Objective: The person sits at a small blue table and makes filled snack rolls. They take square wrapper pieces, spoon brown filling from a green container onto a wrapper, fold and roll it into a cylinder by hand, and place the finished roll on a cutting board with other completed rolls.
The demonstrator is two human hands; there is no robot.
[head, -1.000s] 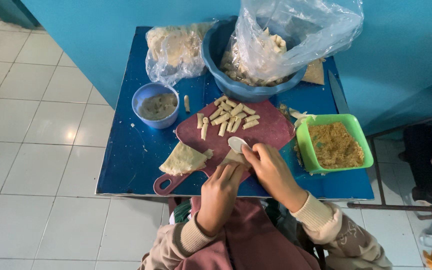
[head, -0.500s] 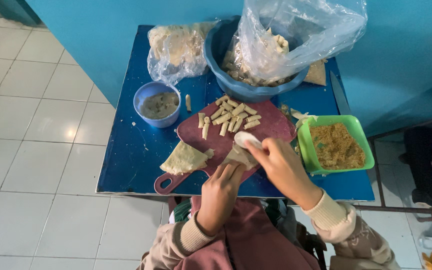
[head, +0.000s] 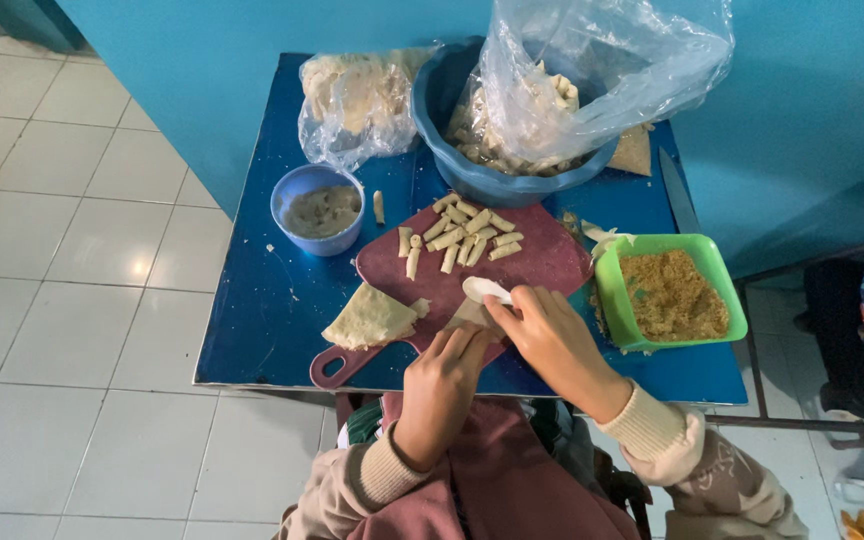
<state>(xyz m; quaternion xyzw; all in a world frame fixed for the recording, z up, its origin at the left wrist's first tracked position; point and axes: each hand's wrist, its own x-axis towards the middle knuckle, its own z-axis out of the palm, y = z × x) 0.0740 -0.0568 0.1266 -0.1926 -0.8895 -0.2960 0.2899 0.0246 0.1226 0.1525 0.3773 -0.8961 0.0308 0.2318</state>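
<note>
A dark red cutting board [head: 542,262] lies on the blue table [head: 262,300] with several small rolled pastry sticks [head: 457,236] on its far part. My right hand [head: 544,335] holds a white spoon [head: 485,290] over a thin wrapper sheet [head: 467,315] at the board's near edge. My left hand [head: 442,380] pins that wrapper down with its fingertips. A folded stack of wrappers [head: 372,318] rests just left of my hands.
A green square tub of brown crumbly filling [head: 670,295] sits right of the board. A small blue bowl of grey paste [head: 319,208] is at the left. Behind stand a big blue basin with a clear bag [head: 542,110] and a bag of wrappers [head: 357,95]. A knife [head: 679,192] lies far right.
My right hand with the spoon has stayed over the wrapper, shifting slightly toward the near edge of the board. My left hand keeps its hold on the wrapper.
</note>
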